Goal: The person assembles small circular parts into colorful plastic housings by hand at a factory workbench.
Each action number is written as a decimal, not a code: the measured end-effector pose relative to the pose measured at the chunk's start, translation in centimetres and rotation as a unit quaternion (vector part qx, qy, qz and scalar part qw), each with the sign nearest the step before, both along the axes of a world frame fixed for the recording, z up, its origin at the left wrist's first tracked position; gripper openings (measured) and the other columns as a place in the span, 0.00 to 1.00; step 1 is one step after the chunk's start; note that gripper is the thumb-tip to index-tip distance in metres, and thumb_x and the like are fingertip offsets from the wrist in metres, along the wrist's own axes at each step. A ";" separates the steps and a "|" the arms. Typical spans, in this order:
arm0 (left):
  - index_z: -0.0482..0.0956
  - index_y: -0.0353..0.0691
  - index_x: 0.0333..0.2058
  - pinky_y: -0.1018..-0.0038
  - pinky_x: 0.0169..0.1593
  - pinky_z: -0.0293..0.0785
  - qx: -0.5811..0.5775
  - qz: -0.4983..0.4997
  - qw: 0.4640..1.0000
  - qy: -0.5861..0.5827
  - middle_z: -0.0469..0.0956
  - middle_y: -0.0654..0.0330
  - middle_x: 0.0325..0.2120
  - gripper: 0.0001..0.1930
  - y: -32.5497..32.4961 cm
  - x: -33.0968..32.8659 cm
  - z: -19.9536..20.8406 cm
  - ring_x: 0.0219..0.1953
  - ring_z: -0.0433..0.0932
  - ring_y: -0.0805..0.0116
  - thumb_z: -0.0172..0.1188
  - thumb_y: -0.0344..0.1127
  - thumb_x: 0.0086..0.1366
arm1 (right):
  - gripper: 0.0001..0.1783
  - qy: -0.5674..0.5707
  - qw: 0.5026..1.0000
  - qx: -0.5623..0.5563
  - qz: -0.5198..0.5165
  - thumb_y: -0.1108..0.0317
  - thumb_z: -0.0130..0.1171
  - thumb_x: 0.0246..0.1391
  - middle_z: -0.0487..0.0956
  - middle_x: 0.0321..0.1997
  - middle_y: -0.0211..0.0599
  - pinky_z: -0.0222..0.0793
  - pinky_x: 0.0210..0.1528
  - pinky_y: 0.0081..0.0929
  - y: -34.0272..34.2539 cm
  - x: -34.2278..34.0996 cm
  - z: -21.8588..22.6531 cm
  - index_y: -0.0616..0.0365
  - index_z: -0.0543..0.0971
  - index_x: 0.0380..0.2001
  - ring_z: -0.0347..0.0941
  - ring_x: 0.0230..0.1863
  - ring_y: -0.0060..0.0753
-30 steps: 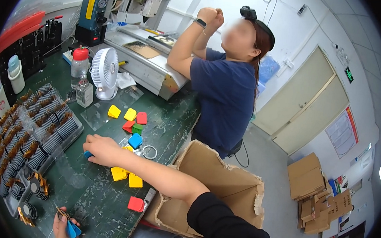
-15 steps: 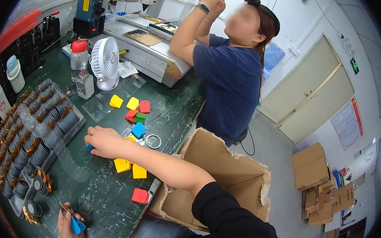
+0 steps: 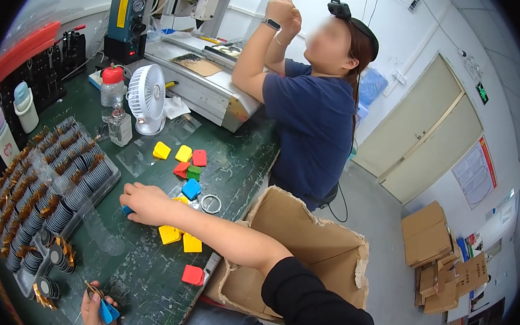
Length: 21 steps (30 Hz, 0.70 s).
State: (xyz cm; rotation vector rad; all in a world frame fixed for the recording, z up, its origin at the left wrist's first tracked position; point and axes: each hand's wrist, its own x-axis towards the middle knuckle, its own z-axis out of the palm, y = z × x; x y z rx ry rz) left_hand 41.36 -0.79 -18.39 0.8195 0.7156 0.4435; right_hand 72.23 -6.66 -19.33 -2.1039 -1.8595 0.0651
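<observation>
At the lower left, my left hand (image 3: 93, 314) pinches a blue plastic tag-like piece (image 3: 109, 313), slightly fanned, together with a small dark disc that has a copper-coloured strip. My right hand (image 3: 150, 204) rests over the green table, its fingers closed round another blue piece (image 3: 126, 210), mostly hidden beneath them. Close to my right forearm lie yellow pieces (image 3: 192, 243), a blue piece (image 3: 191, 188) and a metal ring (image 3: 211, 204). Farther back are a green piece (image 3: 194, 172) and red pieces (image 3: 199, 157). One red piece (image 3: 192, 274) sits near the table edge.
A clear tray (image 3: 111, 179) of stacked discs with copper strips fills the left side. A white fan (image 3: 146, 100), bottles (image 3: 111, 93) and a machine (image 3: 233, 113) stand behind. A torn cardboard box (image 3: 304, 227) adjoins the table edge; a co-worker (image 3: 308, 126) leans on the machine.
The whole view has shifted slightly, so the table things appear a little lower and to the right. Both my hands keep nearly the same places and grips. The co-worker's raised hands have moved slightly.
</observation>
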 end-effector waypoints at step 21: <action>0.67 0.33 0.51 0.73 0.33 0.75 0.003 0.031 0.998 -0.058 0.70 0.62 0.30 0.19 0.0 0.1 -1.9 0.29 0.74 0.71 0.56 0.31 0.63 | 0.23 0.094 0.977 0.189 -0.034 0.61 0.63 0.43 0.78 0.35 0.43 0.72 0.42 0.41 -0.4 -1.1 2.6 0.54 0.74 0.44 0.75 0.39 0.49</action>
